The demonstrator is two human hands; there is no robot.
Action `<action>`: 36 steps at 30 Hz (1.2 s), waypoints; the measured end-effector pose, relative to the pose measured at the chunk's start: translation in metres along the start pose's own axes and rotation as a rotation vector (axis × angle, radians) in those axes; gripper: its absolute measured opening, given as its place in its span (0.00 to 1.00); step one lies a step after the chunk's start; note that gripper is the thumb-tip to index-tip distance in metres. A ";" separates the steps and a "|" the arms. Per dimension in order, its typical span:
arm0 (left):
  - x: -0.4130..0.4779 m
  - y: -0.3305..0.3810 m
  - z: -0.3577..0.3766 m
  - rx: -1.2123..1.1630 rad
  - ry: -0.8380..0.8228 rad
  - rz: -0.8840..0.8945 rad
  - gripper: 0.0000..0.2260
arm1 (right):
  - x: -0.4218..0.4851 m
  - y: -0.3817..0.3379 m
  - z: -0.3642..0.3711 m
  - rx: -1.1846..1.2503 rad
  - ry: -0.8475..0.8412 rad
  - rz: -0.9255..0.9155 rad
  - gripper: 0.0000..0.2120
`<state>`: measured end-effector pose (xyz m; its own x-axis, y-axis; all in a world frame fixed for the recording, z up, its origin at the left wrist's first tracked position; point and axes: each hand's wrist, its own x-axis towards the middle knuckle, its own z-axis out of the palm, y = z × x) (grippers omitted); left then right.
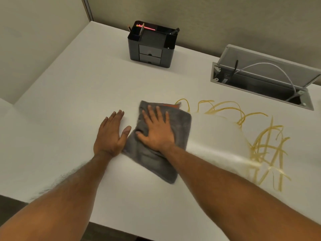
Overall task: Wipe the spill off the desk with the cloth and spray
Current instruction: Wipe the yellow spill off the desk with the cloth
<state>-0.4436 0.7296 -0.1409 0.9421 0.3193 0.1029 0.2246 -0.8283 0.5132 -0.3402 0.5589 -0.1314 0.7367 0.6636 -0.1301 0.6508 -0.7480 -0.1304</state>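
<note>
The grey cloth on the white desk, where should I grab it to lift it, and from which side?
Judging by its pose, pinch the near corner of the grey cloth, coming from the desk's front edge. The cloth lies flat, the right hand covers its middle, and that corner sticks out bare, away from the yellow spill streaks.

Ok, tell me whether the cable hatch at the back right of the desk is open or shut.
Open. The cable hatch has its grey lid tilted up toward the wall, exposing the dark recess, and a white cable loops down into it.
</note>
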 end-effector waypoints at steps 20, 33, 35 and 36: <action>0.001 0.002 0.001 0.059 -0.013 -0.020 0.29 | 0.000 0.002 0.001 0.013 -0.003 -0.057 0.35; -0.002 0.006 -0.001 0.070 -0.011 -0.036 0.29 | -0.030 0.083 -0.004 0.042 0.038 0.112 0.35; -0.002 0.005 0.001 0.082 -0.001 -0.031 0.27 | -0.001 0.054 -0.001 0.014 0.009 0.200 0.39; -0.001 0.005 0.002 0.087 0.005 -0.025 0.26 | 0.007 0.038 0.000 0.012 0.001 0.206 0.41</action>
<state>-0.4432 0.7246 -0.1404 0.9346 0.3428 0.0953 0.2694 -0.8567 0.4399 -0.3102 0.5355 -0.1375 0.8544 0.4962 -0.1542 0.4837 -0.8679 -0.1129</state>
